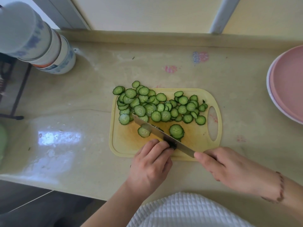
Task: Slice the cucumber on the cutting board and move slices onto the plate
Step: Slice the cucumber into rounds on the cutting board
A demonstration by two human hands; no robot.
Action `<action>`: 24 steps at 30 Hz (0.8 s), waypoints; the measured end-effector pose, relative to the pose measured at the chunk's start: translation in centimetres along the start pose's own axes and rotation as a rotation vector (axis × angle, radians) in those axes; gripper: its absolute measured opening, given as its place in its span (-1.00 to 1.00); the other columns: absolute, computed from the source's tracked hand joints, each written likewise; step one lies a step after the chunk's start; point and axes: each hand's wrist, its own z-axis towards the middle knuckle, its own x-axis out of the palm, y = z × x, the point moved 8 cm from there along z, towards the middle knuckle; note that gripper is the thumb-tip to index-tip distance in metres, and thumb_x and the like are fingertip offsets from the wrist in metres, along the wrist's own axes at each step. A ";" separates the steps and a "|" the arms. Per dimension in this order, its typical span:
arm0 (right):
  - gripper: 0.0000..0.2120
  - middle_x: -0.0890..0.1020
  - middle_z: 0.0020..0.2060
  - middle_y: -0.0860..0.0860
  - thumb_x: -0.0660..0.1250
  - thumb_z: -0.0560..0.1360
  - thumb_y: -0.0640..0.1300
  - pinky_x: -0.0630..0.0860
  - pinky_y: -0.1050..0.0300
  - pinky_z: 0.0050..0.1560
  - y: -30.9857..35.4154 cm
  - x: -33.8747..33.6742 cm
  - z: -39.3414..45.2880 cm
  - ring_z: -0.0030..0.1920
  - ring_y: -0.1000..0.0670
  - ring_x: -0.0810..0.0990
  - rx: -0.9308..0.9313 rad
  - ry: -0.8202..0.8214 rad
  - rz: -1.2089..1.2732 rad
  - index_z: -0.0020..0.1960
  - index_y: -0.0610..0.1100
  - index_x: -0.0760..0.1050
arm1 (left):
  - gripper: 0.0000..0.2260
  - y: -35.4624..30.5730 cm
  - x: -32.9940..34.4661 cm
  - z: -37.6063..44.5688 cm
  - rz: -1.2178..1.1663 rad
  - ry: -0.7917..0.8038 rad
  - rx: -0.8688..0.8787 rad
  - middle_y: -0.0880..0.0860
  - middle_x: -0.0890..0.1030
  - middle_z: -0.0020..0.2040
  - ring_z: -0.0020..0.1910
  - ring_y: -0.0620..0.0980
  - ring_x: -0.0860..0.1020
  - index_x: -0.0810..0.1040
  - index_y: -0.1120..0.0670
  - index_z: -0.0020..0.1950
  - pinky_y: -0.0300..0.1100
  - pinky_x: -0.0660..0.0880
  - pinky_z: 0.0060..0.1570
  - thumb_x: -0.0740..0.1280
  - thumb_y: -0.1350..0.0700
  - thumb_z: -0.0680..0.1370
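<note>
**Last cucumber stub under the blade, slices piled on board**

Left hand (151,163): fingers curled, pinning a short dark cucumber end (172,145) at the near edge of the cutting board (193,133). Right hand (229,169): wrapped around the knife handle, thumb along it. Knife (157,130) runs diagonally from near right to far left, blade touching the stub.

Sliced cucumber rounds (157,104) cover the far half of the yellow board; a few hang over its far-left corner. A single slice (144,132) sits left of the blade, a small stack (176,131) right of it.

Pink plate (288,84) at the right edge, well apart from the board, no slices visible on it.

Surface: glossy beige countertop (82,104), faint pink and blue stains on the far side, raised back edge. Blue-and-white ceramic jar (42,45) far left. Pale wall panels behind.
</note>
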 end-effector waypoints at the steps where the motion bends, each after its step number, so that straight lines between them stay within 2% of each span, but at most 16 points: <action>1: -0.34 0.26 -0.48 0.03 -0.04 0.44 0.50 0.24 0.11 -0.43 0.1 -0.1 -0.3 -0.47 0.05 0.23 -0.011 0.004 0.019 -0.35 -0.12 0.24 | -0.93 0.0 0.0 0.0 -0.006 0.000 -0.001 0.09 0.67 0.01 -0.06 0.14 0.62 0.70 0.21 -0.02 -0.06 0.58 -0.10 0.43 0.30 0.54; 8: -0.26 0.24 -0.47 0.04 -0.01 0.37 0.55 0.21 0.06 -0.42 0.3 -0.8 -1.5 -0.45 0.05 0.21 -0.020 0.010 0.013 -0.33 -0.18 0.23 | -0.90 0.2 0.0 0.1 -0.015 -0.004 -0.007 0.09 0.67 -0.01 -0.06 0.13 0.63 0.70 0.23 -0.03 -0.05 0.59 -0.12 0.48 0.34 0.48; 13: -0.35 0.24 -0.47 0.03 -0.03 0.42 0.50 0.22 0.06 -0.42 0.2 -0.4 -1.1 -0.46 0.03 0.22 -0.003 0.033 0.022 -0.34 -0.10 0.24 | -0.91 0.1 0.1 0.1 -0.019 -0.013 -0.008 0.09 0.66 0.00 -0.07 0.13 0.62 0.69 0.22 -0.02 -0.06 0.59 -0.11 0.46 0.34 0.50; 17: -0.41 0.29 -0.49 0.03 -0.03 0.44 0.41 0.25 0.23 -0.47 0.2 0.7 0.1 -0.51 0.11 0.24 0.026 0.033 -0.040 -0.32 -0.11 0.29 | -0.92 0.1 0.3 0.0 -0.019 -0.006 -0.007 0.09 0.67 0.01 -0.06 0.14 0.62 0.70 0.22 -0.01 -0.06 0.59 -0.09 0.43 0.32 0.53; 20: -0.41 0.30 -0.50 0.03 -0.03 0.44 0.40 0.25 0.26 -0.49 0.1 1.0 0.6 -0.53 0.12 0.23 0.016 0.010 -0.044 -0.34 -0.12 0.29 | -0.92 0.2 0.2 0.0 -0.026 -0.002 -0.007 0.10 0.67 0.02 -0.04 0.13 0.62 0.70 0.22 0.00 -0.07 0.59 -0.06 0.43 0.31 0.54; 24: -0.38 0.28 -0.48 0.01 -0.05 0.45 0.47 0.27 0.11 -0.42 -0.6 0.5 0.1 -0.47 0.05 0.24 0.015 -0.008 0.014 -0.35 -0.09 0.26 | -0.91 0.2 0.1 -0.2 -0.024 0.021 0.003 0.10 0.65 0.03 -0.02 0.14 0.62 0.69 0.23 0.03 -0.05 0.59 -0.08 0.45 0.31 0.54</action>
